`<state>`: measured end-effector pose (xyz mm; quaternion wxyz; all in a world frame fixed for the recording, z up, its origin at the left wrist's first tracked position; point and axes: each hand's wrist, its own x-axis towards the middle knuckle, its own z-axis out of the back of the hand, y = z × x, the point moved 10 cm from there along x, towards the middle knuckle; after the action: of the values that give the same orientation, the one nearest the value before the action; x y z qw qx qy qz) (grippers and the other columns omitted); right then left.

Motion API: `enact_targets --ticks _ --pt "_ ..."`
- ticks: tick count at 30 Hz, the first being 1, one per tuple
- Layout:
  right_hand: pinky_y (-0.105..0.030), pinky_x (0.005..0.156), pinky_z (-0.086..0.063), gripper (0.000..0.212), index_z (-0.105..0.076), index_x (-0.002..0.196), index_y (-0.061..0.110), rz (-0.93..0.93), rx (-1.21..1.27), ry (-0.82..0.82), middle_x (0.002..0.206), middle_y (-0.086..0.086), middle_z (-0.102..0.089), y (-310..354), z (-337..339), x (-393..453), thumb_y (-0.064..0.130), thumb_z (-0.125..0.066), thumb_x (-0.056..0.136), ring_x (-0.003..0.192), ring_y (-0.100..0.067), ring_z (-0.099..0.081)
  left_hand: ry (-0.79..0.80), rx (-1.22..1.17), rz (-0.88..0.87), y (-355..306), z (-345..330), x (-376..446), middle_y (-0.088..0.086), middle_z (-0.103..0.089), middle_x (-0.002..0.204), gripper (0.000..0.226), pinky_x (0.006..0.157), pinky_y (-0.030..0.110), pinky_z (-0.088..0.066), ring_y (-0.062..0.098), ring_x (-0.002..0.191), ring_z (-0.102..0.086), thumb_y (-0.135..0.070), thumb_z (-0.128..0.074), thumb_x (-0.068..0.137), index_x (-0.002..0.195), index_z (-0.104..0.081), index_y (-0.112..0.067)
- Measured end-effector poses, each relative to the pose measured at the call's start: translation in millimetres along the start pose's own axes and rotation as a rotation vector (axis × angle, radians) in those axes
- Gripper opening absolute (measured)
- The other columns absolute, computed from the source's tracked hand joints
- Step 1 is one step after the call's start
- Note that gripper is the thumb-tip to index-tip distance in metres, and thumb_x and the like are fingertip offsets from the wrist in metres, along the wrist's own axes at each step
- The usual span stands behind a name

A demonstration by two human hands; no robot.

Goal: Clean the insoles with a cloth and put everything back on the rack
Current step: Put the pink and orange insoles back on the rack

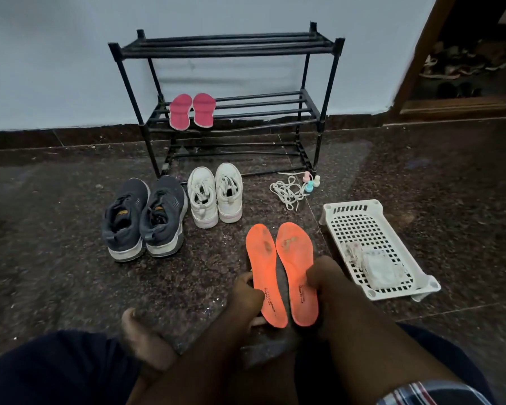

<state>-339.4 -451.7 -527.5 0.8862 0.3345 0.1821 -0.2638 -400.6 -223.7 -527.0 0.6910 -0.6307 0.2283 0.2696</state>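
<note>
Floor: bare stone between my knees and the rack (225, 112); tray (374, 211) crowds the right.
Orange insoles (281, 270): pair, side by side on the floor before me, toes stained. My left hand (246, 290) pinches the left heel edge; my right hand (324, 279) grips the right one.
Pink insoles (192, 111): middle shelf.
Grey shoes (145, 217), white shoes (215, 194), laces (288, 191): between me and the rack.
Folded cloth (381, 267): in the tray.
</note>
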Motion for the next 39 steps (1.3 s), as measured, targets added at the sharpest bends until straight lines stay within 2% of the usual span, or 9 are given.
enact_targets --ticks 7,14,17,20,24,27,32,36,39 --pt "-0.051 0.074 -0.059 0.023 -0.069 0.073 0.011 0.116 0.429 -0.102 0.079 -0.014 -0.073 24 38 -32 -0.009 -0.056 0.071 0.078 -0.03 -0.07 0.071 -0.1 -0.052 -41 26 -26 0.002 -0.073 0.1 0.061 0.057 0.038 -0.06 0.02 0.086 -0.071 0.013 -0.044 0.092 0.134 -0.056 -0.028" --pt "-0.049 0.075 -0.058 0.038 -0.066 0.103 0.012 0.228 0.721 -0.079 0.095 -0.017 -0.071 104 85 -44 -0.016 -0.051 0.082 0.085 -0.032 -0.068 0.023 -0.079 -0.331 -150 67 -31 0.006 -0.071 0.1 0.065 0.048 0.037 -0.057 0.024 0.078 -0.07 0.02 -0.047 0.086 0.134 -0.057 -0.022" --pt "-0.049 0.075 -0.055 0.041 -0.065 0.101 0.015 0.295 0.721 -0.094 0.093 -0.017 -0.068 156 117 -22 -0.017 -0.049 0.083 0.082 -0.032 -0.065 -0.015 -0.033 -0.442 -216 80 -11 0.011 -0.07 0.099 0.065 0.045 0.036 -0.055 0.031 0.073 -0.067 0.019 -0.049 0.085 0.132 -0.058 -0.026" --pt "-0.037 0.062 -0.052 0.042 -0.065 0.103 0.014 0.364 0.745 -0.079 0.082 -0.011 -0.065 219 147 12 -0.019 -0.046 0.084 0.067 -0.025 -0.06 -0.047 0.004 -0.526 -285 82 21 0.008 -0.072 0.101 0.064 0.061 0.055 -0.06 0.036 0.085 -0.071 0.016 -0.049 0.084 0.131 -0.06 -0.027" --pt "-0.036 0.06 -0.055 0.041 -0.066 0.107 0.006 0.489 0.701 -0.119 0.085 -0.013 -0.068 310 186 79 -0.021 -0.047 0.083 0.065 -0.024 -0.062 -0.036 -0.014 -0.593 -374 75 86 0.008 -0.07 0.096 0.06 0.037 0.025 -0.048 0.021 0.058 -0.062 0.018 -0.046 0.089 0.133 -0.057 -0.022" --pt "-0.044 0.075 -0.058 0.039 -0.065 0.114 0.003 0.534 0.633 -0.139 0.103 -0.017 -0.069 364 199 135 -0.017 -0.049 0.086 0.086 -0.03 -0.067 -0.052 0.01 -0.599 -430 73 144 0.006 -0.07 0.093 0.062 0.039 0.028 -0.049 0.021 0.058 -0.066 0.014 -0.05 0.091 0.14 -0.051 -0.023" --pt "-0.054 0.077 -0.058 0.03 -0.067 0.107 0.004 0.484 0.532 -0.139 0.105 -0.021 -0.07 409 196 209 -0.012 -0.054 0.085 0.093 -0.033 -0.07 -0.042 0.014 -0.51 -466 70 217 0.011 -0.072 0.113 0.061 0.047 0.032 -0.055 0.023 0.082 -0.074 0.011 -0.05 0.093 0.14 -0.051 -0.028" --pt "-0.054 0.077 -0.059 0.024 -0.068 0.09 0.009 0.378 0.459 -0.124 0.098 -0.017 -0.072 414 184 246 -0.011 -0.058 0.082 0.089 -0.033 -0.07 -0.004 -0.005 -0.423 -471 66 247 0.008 -0.071 0.101 0.056 0.049 0.036 -0.059 0.019 0.079 -0.071 0.013 -0.046 0.096 0.139 -0.051 -0.024" --pt "-0.054 0.072 -0.059 0.017 -0.068 0.087 0.009 0.351 0.325 -0.162 0.092 -0.018 -0.072 413 182 260 -0.006 -0.063 0.08 0.084 -0.035 -0.071 -0.019 0.166 -0.467 -479 68 260 0.007 -0.07 0.104 0.054 0.062 0.046 -0.063 0.02 0.076 -0.069 0.013 -0.045 0.095 0.138 -0.054 -0.019"
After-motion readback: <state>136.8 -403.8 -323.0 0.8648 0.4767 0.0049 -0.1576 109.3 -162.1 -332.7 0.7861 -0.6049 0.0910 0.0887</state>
